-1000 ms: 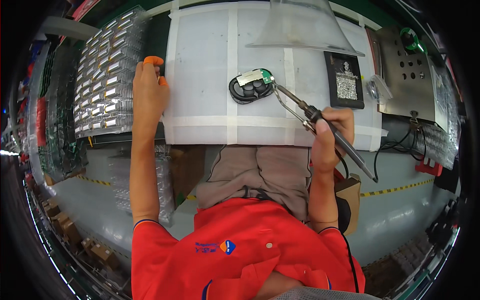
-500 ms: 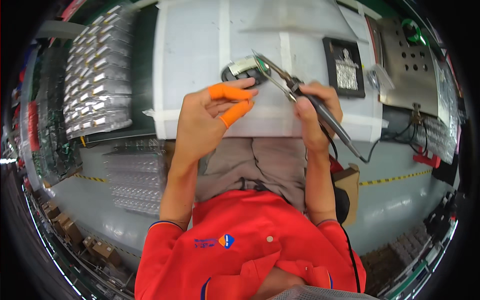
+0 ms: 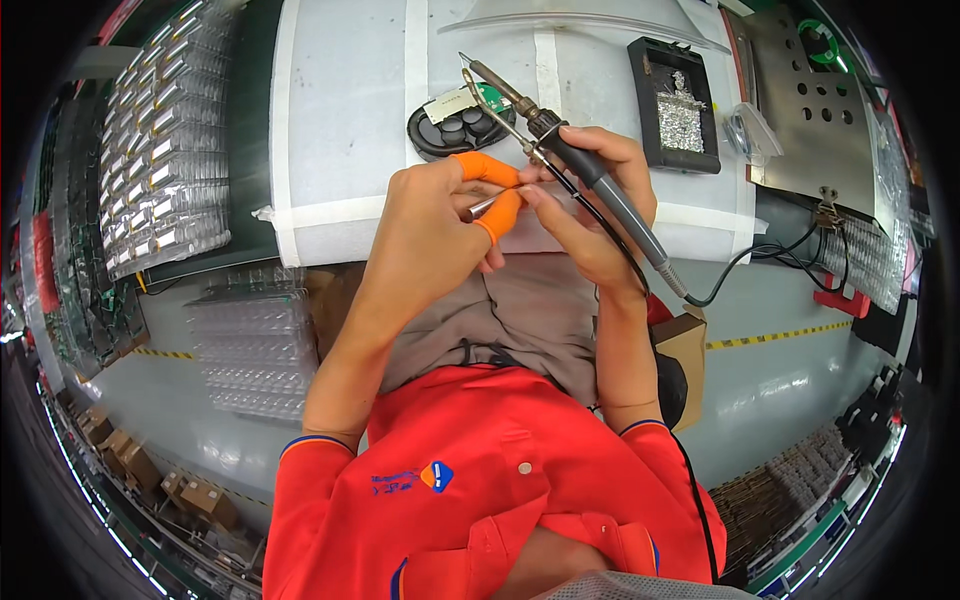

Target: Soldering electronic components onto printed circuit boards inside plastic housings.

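Note:
My right hand (image 3: 600,195) is closed around a soldering iron (image 3: 590,165) with a grey-black handle, its tip pointing up and left. A pair of metal tweezers (image 3: 505,122) lies alongside the iron, also in that hand. My left hand (image 3: 440,215) wears orange finger covers on thumb and index finger. Those fingers pinch a slim silvery piece (image 3: 482,207), mostly hidden; its kind is unclear. Both hands' fingertips meet in front of a black rounded device (image 3: 425,143). On the device sit a small green circuit board (image 3: 492,97) and a pale rectangular part (image 3: 448,104).
A black tray (image 3: 650,125) of small silvery bits stands at the right of the white work surface (image 3: 340,150). Beyond it is a perforated metal box (image 3: 800,125). The iron's cable (image 3: 730,275) runs right. Stacked clear plastic trays (image 3: 170,140) stand at left.
My left hand has moved from beside the device to my right fingertips and now pinches the slim silvery piece. The iron and tweezers now point above the device. The view has shifted slightly.

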A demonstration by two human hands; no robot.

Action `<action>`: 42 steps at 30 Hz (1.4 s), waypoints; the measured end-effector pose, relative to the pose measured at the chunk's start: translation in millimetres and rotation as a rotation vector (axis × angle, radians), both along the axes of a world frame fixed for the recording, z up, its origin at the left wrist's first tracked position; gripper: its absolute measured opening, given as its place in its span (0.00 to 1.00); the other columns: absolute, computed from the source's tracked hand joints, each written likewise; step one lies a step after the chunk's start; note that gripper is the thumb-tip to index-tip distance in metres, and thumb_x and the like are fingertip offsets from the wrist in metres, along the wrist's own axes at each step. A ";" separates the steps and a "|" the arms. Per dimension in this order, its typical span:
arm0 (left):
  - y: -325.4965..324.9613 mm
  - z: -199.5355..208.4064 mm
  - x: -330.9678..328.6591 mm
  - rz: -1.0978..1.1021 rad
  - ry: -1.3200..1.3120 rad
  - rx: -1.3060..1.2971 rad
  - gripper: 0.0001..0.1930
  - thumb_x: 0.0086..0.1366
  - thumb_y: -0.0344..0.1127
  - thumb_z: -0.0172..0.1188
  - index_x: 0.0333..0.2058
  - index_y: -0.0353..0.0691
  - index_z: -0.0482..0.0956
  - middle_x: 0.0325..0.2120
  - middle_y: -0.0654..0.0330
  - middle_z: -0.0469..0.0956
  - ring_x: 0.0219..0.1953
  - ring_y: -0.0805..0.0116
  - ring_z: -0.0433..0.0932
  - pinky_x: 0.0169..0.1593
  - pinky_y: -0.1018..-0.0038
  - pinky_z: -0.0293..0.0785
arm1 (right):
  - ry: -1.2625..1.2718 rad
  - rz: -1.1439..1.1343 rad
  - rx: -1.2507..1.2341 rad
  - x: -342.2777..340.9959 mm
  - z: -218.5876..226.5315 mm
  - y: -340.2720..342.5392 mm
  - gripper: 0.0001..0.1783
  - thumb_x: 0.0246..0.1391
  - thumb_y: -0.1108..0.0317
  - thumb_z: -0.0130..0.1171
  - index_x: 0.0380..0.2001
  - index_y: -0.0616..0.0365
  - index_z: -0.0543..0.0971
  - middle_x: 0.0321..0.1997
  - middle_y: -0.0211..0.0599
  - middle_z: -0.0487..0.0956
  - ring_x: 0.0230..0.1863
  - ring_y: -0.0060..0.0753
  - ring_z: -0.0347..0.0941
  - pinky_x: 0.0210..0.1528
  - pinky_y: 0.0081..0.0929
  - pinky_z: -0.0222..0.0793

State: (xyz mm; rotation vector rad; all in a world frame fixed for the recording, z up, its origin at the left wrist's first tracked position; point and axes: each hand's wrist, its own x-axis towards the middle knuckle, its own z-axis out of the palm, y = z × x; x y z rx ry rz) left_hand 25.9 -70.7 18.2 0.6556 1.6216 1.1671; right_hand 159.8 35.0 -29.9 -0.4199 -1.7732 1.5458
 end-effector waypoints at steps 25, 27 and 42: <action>9.1 -2.5 -10.0 0.132 0.542 0.261 0.04 0.58 0.23 0.61 0.32 0.29 0.78 0.25 0.51 0.80 0.26 0.63 0.82 0.29 0.74 0.77 | -0.015 -0.254 -0.025 3.2 14.1 -0.8 0.21 0.49 0.81 0.65 0.46 0.64 0.71 0.42 0.39 0.76 0.39 0.26 0.76 0.44 0.21 0.73; 16.0 -1.6 -25.5 0.166 0.715 0.213 0.03 0.56 0.22 0.61 0.30 0.29 0.79 0.27 0.51 0.78 0.29 0.57 0.80 0.32 0.71 0.77 | 0.000 -0.379 -0.020 0.8 16.9 3.2 0.16 0.51 0.78 0.64 0.43 0.63 0.72 0.35 0.33 0.74 0.31 0.19 0.72 0.35 0.15 0.69; 37.3 -20.3 -49.2 0.021 0.979 0.305 0.04 0.53 0.18 0.60 0.29 0.28 0.76 0.32 0.55 0.74 0.34 0.58 0.77 0.39 0.70 0.77 | 0.140 -0.305 -0.153 -14.5 5.4 10.7 0.10 0.51 0.76 0.56 0.32 0.56 0.65 0.21 0.24 0.64 0.20 0.11 0.54 0.20 0.12 0.52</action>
